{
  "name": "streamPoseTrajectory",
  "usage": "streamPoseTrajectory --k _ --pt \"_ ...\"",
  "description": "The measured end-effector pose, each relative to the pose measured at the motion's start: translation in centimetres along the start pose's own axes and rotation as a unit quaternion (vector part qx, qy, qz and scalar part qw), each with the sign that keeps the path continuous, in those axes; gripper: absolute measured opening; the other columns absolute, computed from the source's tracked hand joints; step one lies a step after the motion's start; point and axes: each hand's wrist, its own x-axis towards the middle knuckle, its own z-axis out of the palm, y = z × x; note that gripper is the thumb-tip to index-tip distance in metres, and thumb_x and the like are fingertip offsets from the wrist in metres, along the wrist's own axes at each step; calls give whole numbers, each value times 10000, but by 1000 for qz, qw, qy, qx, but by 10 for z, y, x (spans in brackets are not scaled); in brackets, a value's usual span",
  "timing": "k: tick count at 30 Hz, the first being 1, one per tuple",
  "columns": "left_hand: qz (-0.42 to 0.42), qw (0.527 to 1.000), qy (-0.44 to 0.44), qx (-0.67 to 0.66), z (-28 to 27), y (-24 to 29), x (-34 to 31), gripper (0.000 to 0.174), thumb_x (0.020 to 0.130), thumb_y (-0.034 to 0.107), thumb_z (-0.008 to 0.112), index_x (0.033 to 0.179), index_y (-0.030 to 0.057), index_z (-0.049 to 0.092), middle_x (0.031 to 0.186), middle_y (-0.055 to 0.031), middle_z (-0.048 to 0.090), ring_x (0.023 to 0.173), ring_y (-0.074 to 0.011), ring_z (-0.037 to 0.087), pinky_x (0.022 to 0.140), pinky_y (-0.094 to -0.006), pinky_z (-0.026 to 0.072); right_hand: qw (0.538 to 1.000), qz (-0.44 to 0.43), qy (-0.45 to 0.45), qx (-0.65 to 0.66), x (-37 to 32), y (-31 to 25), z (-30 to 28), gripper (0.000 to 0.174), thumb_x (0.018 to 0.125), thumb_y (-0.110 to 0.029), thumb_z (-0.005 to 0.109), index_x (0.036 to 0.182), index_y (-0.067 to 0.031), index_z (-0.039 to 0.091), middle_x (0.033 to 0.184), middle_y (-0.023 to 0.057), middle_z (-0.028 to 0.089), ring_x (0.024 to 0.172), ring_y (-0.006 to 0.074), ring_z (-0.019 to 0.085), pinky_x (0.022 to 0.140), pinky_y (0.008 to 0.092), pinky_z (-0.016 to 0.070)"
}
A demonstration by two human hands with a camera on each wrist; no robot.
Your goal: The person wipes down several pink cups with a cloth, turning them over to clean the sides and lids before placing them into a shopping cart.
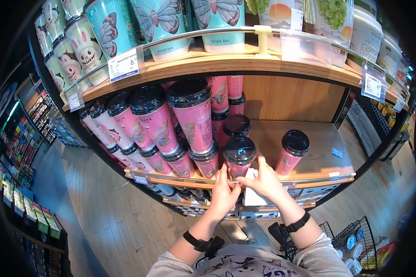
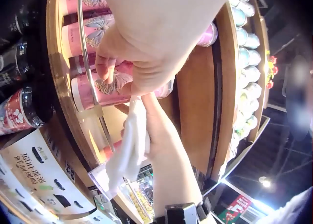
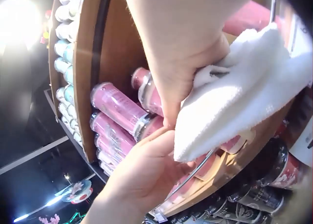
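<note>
A pink lidded cup with a black domed lid stands at the front edge of the middle shelf, between the two hands. My left hand grips it from the left side, its fingers curled around the butterfly print in the left wrist view. From the right, my right hand touches the same cup with its thumb side. A white cloth is held in the right hand and hangs down in front of the shelf edge. The two thumbs come close together at the cup's front.
Pink cups stand stacked in two tiers to the left. A single pink cup stands to the right on the wooden shelf. A clear rail runs along the shelf front. Above, another shelf holds turquoise cups.
</note>
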Motion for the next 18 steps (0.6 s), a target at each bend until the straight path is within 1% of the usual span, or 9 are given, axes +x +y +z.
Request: streamPoseTrajectory --k 3,8,9,10,12,13,16,17,18 --pt "-30 998 -9 -56 -3 13 -3 748 776 25 632 1422 -39 260 1227 -216 485 788 -204 596 716 -306 511 983 -41 12 180 8 4 19 833 670 -308 818 1280 -1 341 1125 225 600 1077 345 600 886 406 477" --pt "13 998 0 -58 -2 18 -17 723 794 57 640 1423 -16 293 1274 -190 493 852 -195 598 649 -298 513 959 -70 91 258 -7 6 16 757 677 -248 812 1249 -13 376 1119 176 602 1048 270 613 868 370 494" --pt "-2 998 -18 -66 -10 29 -20 717 792 89 655 1416 -5 315 1322 -192 470 966 -239 587 713 -322 515 960 -85 95 247 -10 7 12 755 665 -232 820 1242 -10 387 1118 172 602 1041 261 614 870 363 494" --pt "66 996 5 -54 -16 32 -21 717 786 140 681 1407 20 344 1342 -192 456 1107 -296 526 874 -373 465 961 -100 99 236 -13 8 7 754 653 -215 828 1235 -7 398 1117 167 601 1034 251 616 872 357 494" --pt "146 987 19 59 -37 50 -22 738 767 211 717 1397 43 371 1358 -193 441 1215 -334 435 1008 -418 360 936 -102 8 337 -19 12 -7 767 655 -158 832 1261 17 396 1140 123 593 1036 185 589 891 348 482" --pt "113 993 19 33 -42 53 -27 795 730 263 756 1391 35 377 1368 -189 428 1242 -354 401 1050 -443 300 907 -81 -8 412 -27 1 -13 743 687 -174 816 1271 16 397 1161 115 579 1056 181 573 903 343 471" --pt "-37 972 -61 -223 -44 43 -42 970 689 225 814 1430 -14 236 1361 -205 422 1264 -296 420 1027 -418 361 847 -55 -90 521 -38 1 -19 681 774 -245 756 1297 6 399 1221 101 536 1109 177 525 947 339 434" --pt "-50 937 -100 -332 -43 40 -45 952 708 136 801 1435 -1 201 1352 -187 429 1246 -250 449 1011 -393 400 832 -57 -98 543 -41 -3 -17 692 789 -299 732 1310 7 396 1220 100 536 1107 173 520 957 340 422" --pt "-48 934 -112 -336 -45 43 -47 952 708 136 801 1435 -1 201 1352 -187 429 1246 -250 449 1011 -393 400 826 -40 -119 549 -44 -4 -16 697 801 -317 717 1323 9 390 1214 103 544 1114 177 520 970 346 411"
